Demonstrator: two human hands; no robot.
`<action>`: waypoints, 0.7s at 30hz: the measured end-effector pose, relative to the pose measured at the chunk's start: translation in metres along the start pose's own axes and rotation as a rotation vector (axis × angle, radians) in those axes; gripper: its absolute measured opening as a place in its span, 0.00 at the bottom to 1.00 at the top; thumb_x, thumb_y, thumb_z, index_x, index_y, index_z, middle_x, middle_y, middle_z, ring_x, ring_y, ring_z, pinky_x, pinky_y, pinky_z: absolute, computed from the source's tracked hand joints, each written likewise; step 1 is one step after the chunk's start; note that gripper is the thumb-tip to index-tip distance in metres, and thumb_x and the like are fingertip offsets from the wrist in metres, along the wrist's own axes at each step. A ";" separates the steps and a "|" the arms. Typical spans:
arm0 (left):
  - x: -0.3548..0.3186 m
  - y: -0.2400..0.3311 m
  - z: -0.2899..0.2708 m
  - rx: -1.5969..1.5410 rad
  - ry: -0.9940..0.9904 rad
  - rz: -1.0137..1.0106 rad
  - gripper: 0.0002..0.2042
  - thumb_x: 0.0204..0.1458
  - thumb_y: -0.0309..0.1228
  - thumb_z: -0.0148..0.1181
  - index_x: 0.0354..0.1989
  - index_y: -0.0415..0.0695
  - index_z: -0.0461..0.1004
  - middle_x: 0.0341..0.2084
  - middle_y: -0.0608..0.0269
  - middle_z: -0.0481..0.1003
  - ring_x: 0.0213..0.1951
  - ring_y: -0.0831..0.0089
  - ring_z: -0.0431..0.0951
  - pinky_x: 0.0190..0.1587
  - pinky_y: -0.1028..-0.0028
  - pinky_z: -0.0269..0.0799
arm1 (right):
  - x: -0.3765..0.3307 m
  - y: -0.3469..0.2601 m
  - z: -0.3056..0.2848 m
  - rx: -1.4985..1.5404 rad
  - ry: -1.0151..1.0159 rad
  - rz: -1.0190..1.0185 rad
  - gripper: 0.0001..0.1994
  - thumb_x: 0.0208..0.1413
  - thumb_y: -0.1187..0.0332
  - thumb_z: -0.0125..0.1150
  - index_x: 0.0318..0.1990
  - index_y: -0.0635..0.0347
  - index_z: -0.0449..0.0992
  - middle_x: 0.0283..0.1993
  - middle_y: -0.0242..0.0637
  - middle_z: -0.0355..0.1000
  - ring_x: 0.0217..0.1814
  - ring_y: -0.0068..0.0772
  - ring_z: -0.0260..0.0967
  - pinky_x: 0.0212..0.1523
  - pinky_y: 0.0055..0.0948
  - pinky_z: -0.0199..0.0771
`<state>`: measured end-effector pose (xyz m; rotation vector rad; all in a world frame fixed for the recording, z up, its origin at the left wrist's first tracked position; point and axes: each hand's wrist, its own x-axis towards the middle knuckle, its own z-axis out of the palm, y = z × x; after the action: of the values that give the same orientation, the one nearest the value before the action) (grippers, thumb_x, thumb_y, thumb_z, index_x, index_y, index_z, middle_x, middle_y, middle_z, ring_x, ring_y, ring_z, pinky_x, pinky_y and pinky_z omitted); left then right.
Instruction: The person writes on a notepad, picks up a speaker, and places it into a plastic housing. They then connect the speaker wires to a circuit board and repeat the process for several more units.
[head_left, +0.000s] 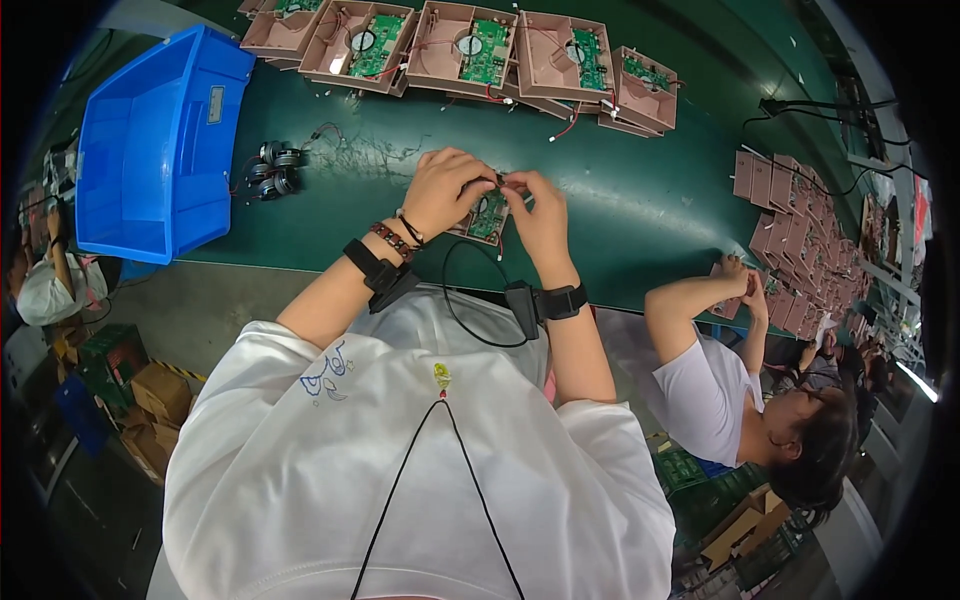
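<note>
At the near edge of the green table, my left hand (443, 190) and my right hand (540, 212) come together over a pink housing with a green circuit board (488, 220) inside. Both hands are closed, thumbs and fingertips pinched at the board's far end. Whatever small part they grip is hidden by the fingers. A short red wire hangs by the housing's near right corner. My hands cover much of the housing.
Several open pink housings (465, 50) with circuit boards and loose wires line the table's far side. To the left stand a blue bin (150, 160) and a cluster of small round black speakers (277, 170). A co-worker (720, 380) sits at right beside stacked pink housings (800, 240).
</note>
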<state>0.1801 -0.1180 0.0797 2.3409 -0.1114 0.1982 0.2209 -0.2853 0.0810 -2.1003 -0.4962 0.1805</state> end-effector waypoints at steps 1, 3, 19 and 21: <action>0.000 0.001 0.000 0.009 -0.006 0.003 0.05 0.47 0.34 0.58 0.30 0.50 0.75 0.30 0.71 0.74 0.41 0.68 0.69 0.44 0.68 0.58 | 0.000 0.001 0.000 -0.138 -0.009 -0.084 0.06 0.45 0.75 0.60 0.32 0.57 0.72 0.29 0.34 0.70 0.34 0.33 0.68 0.37 0.29 0.62; 0.000 0.001 -0.001 0.016 -0.010 -0.002 0.04 0.47 0.34 0.59 0.30 0.50 0.75 0.30 0.71 0.73 0.41 0.68 0.69 0.44 0.68 0.58 | 0.003 -0.005 -0.003 -0.235 0.002 -0.160 0.06 0.44 0.74 0.60 0.32 0.57 0.72 0.28 0.33 0.70 0.34 0.33 0.68 0.37 0.30 0.61; -0.003 -0.003 -0.005 0.074 0.023 -0.088 0.07 0.44 0.36 0.61 0.31 0.50 0.75 0.32 0.68 0.71 0.41 0.68 0.68 0.42 0.67 0.59 | 0.009 0.006 0.016 -0.005 -0.007 0.000 0.04 0.46 0.75 0.60 0.29 0.62 0.72 0.26 0.39 0.69 0.29 0.40 0.69 0.28 0.35 0.66; -0.002 -0.009 -0.005 0.066 0.147 -0.102 0.09 0.45 0.35 0.61 0.34 0.49 0.74 0.33 0.66 0.70 0.41 0.65 0.69 0.43 0.66 0.61 | 0.010 0.013 0.020 -0.063 0.039 0.000 0.04 0.46 0.76 0.60 0.30 0.63 0.73 0.23 0.39 0.69 0.28 0.37 0.70 0.31 0.32 0.67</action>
<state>0.1786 -0.1075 0.0764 2.3817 0.0876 0.3266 0.2274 -0.2723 0.0600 -2.1612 -0.4837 0.1247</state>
